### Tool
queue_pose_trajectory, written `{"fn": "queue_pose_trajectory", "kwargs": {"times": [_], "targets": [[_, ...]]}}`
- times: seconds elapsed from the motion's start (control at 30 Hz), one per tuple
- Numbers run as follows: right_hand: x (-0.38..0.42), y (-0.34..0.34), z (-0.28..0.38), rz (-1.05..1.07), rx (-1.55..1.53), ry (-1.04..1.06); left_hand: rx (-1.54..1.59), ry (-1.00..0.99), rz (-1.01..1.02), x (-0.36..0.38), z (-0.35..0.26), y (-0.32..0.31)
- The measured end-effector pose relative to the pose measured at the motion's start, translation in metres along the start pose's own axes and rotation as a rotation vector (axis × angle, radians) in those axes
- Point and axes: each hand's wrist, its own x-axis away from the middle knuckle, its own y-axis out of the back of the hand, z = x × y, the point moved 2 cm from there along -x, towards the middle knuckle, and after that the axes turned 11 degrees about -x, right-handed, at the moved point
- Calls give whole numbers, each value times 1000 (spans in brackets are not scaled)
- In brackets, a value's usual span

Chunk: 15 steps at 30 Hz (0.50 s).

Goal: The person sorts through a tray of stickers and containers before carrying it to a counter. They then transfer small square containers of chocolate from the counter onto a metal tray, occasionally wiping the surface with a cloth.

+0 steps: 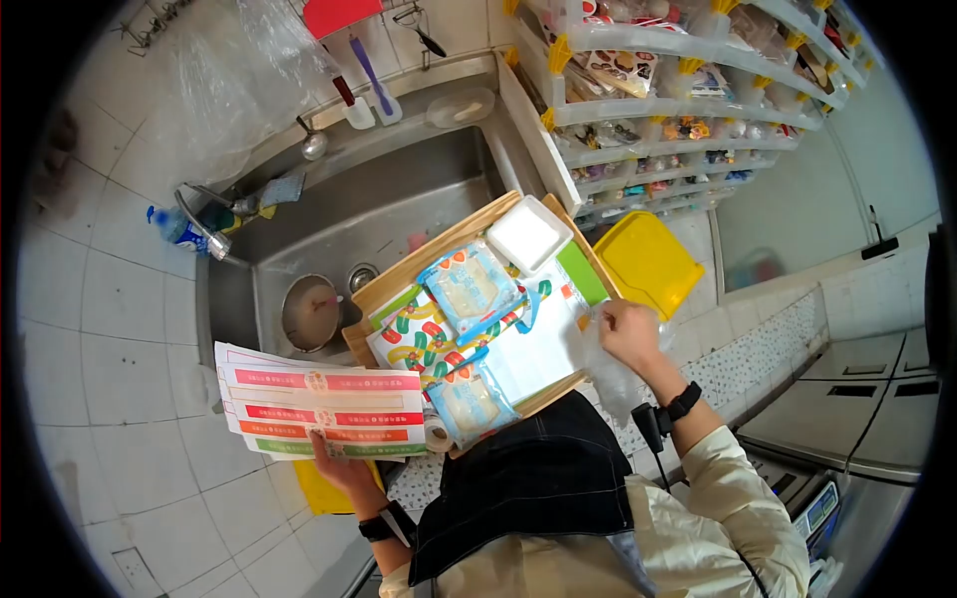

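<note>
My left hand (344, 472) grips a stack of printed paper sheets (329, 407) with red, orange and green bands, held out left of the wooden tray (439, 244). My right hand (630, 334) is closed at the tray's right side, with a clear plastic bag (620, 384) hanging from it. In the tray lie two blue-and-white plastic packets, an upper packet (471, 287) and a lower packet (469, 401). A white plastic container (529, 235) sits in the tray's far corner. Under the packets is a colourful patterned sheet (409, 339). A roll of tape (437, 434) rests near the lower packet.
Behind the tray is a steel sink (399, 179) holding a metal bowl (311, 313) of cloudy liquid. A faucet (204, 224) stands at its left. Stacked clear drawers (678, 110) rise at the far right, above a yellow lid or tray (650, 264). Steel cabinets (847, 399) line the right.
</note>
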Motion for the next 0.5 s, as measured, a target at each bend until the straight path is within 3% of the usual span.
{"fn": "queue_pose_trajectory", "kwargs": {"times": [0.03,0.1,0.17,0.23,0.3,0.33,0.37,0.4,0.43,0.5], "targets": [[-3,-9,6,54,-230,-123,-2,5,9,-3,-1,-3],[0,-47,6,133,-1101,-394,-6,6,19,-2,-5,-11],[12,-51,52,260,-1442,-625,-38,3,-54,-2,-8,-16],[27,-52,79,580,-1481,-632,8,14,-53,-4,-8,-12],[37,-48,97,897,-1289,-156,63,26,-54,-6,-3,-1],[40,-45,97,900,-1287,-153,163,-28,228,-5,-5,-1],[43,-39,99,960,-974,269,262,-84,509,-4,-5,-1],[44,-35,102,980,-628,669,433,-215,637,9,-4,-27],[43,-35,105,983,-627,670,523,-150,501,10,7,-25],[34,-48,116,958,-675,312,334,5,362,2,36,-26]]}}
